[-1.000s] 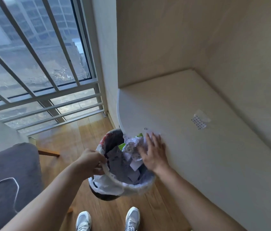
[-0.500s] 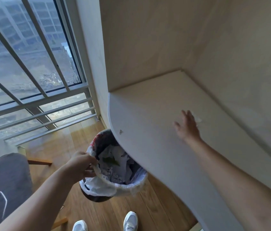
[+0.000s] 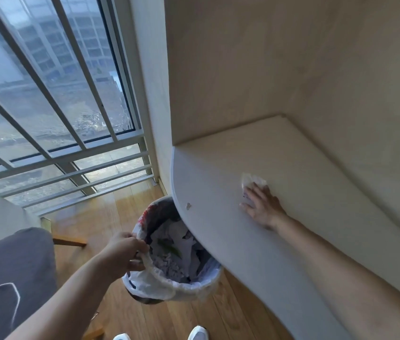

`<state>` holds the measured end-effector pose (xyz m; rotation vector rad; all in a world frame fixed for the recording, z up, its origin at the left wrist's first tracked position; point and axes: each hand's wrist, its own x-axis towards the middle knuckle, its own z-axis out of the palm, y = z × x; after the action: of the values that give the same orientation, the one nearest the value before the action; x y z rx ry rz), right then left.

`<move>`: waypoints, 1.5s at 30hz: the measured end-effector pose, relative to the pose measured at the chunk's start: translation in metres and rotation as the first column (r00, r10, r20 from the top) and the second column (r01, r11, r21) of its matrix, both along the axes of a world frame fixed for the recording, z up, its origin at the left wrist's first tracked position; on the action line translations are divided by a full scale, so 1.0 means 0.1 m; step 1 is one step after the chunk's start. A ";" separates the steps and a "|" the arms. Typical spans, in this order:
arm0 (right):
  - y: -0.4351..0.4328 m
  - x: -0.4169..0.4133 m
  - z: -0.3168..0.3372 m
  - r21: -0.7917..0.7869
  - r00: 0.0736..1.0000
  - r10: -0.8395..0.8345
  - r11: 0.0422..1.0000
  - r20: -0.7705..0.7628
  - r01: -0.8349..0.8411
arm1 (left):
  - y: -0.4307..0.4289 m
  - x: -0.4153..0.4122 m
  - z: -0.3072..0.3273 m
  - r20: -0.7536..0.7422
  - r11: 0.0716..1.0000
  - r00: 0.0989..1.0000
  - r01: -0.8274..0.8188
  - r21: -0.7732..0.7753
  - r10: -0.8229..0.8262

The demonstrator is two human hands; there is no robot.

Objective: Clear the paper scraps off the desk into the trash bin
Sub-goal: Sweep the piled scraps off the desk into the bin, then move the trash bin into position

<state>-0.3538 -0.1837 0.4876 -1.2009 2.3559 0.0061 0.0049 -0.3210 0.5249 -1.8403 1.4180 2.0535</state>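
My left hand (image 3: 123, 253) grips the rim and white liner of the trash bin (image 3: 169, 288), which is held just under the rounded edge of the pale desk (image 3: 304, 168). Crumpled paper fills the bin. My right hand (image 3: 261, 204) lies flat on the desk with its fingers spread over a white paper scrap (image 3: 253, 180); the scrap's far end sticks out past the fingertips. A tiny scrap (image 3: 188, 206) lies near the desk's curved edge, above the bin.
Wood-panel walls (image 3: 292, 69) enclose the desk at the back and right. A barred window (image 3: 46, 94) is on the left, a grey cushioned seat (image 3: 10, 278) at the lower left. My shoes (image 3: 197, 333) stand on the wooden floor.
My right hand left the bin's edge, reached across the desk and now rests on the far scrap. The left hand keeps hold of the bin, whose paper has dropped inside.
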 end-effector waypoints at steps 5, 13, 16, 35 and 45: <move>-0.26 0.87 0.00 -0.035 0.947 0.322 0.946 0.013 -0.321 | -0.04 0.03 -0.01 -0.015 1.000 0.999 -0.030 -0.008 0.030; -0.33 1.87 -0.04 -0.031 0.809 0.588 0.808 -0.003 -0.588 | -0.11 0.09 -0.08 -0.039 0.996 0.996 -0.078 -0.048 0.076; -0.26 1.91 0.01 -0.143 0.834 0.542 0.838 0.107 -0.526 | -0.12 0.13 -0.10 -0.031 0.996 0.997 -0.073 -0.052 0.071; 0.25 2.54 -0.47 -0.246 0.849 -0.388 0.838 0.359 0.487 | -0.49 0.49 -0.35 -0.071 0.992 0.990 0.119 -0.043 -0.122; 0.76 3.13 -0.62 -0.006 -0.050 -0.744 -0.072 0.666 0.997 | -0.46 0.81 -0.36 -0.096 0.893 0.889 0.450 0.002 -0.448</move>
<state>-0.0412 -0.1073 0.4254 0.6654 2.1565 -1.3599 0.0857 -0.3668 0.4886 -1.2578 1.6425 1.9203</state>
